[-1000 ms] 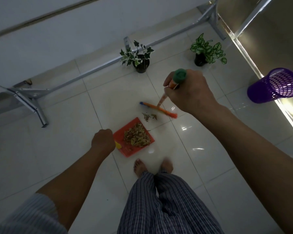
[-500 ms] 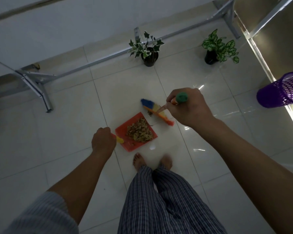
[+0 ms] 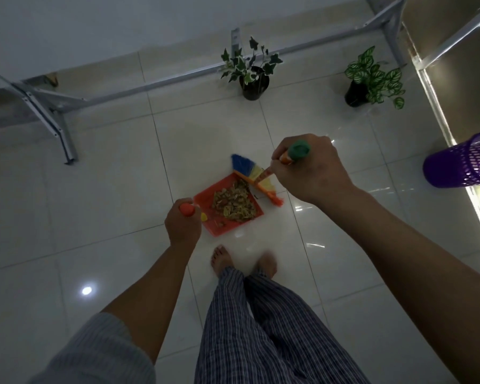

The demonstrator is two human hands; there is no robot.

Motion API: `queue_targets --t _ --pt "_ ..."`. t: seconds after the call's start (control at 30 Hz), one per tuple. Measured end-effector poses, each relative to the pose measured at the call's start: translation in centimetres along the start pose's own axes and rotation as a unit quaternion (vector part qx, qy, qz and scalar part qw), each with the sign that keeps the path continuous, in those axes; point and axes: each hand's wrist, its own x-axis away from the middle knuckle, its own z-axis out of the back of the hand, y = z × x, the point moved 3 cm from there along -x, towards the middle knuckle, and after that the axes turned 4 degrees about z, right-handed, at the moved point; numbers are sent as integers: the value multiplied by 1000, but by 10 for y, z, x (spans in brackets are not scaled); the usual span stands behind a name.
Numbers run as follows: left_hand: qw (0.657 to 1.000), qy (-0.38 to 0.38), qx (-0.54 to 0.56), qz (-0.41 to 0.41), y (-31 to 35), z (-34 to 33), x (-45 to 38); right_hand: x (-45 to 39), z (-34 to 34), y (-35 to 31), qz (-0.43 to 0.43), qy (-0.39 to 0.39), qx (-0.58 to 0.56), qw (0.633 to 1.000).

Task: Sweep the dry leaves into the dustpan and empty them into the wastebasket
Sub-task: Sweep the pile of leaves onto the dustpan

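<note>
Scene: a person stands barefoot on a pale tiled floor (image 3: 117,206) in dim light, seen from the head camera looking down past striped trousers (image 3: 261,328).
Dustpan: a red dustpan (image 3: 250,217) sits low on the tiles just ahead of the feet, its open lip facing away from the person.
Contents: a heap of dry leaves (image 3: 233,202) fills the middle of the pan (brown and yellowish, loosely piled), with a few crumbs near its back edge.
Left hand: the left hand (image 3: 183,225) is curled round the dustpan's orange handle end, holding the pan steady.
Right hand: the right hand (image 3: 311,173) grips the green-capped top of the broom (image 3: 257,177), fingers wrapped about the shaft.
Broom: its blue, yellow and orange bristles rest at the pan's far lip, touching the leaf heap's edge.
Wastebasket: a purple mesh wastebasket (image 3: 460,164) stands at the right edge, well apart from the pan; what it holds cannot be told.
Pots: two black pots, an ivy plant (image 3: 251,69) and a spotted-leaf plant (image 3: 374,79), stand near a metal frame (image 3: 150,85) along the wall.
</note>
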Motion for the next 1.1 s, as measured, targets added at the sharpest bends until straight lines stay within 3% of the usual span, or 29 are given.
queue_targets --t 0.17,0.4,0.73,0.97,1.1 --pt "997 7 -5 -72 22 3 13 0 8 5 -27 13 -32 999" --pt "994 14 -77 -72 40 -4 32 12 20 -1 3 -14 -2 1000" --pt "980 -24 -147 -134 52 -9 28 36 58 -18 -24 75 -115 990" --pt "978 -40 -156 -129 50 -3 26 52 39 -36 -5 42 18 999" --pt "978 -39 -156 -133 45 -1 24 56 10 -44 -16 39 22 999"
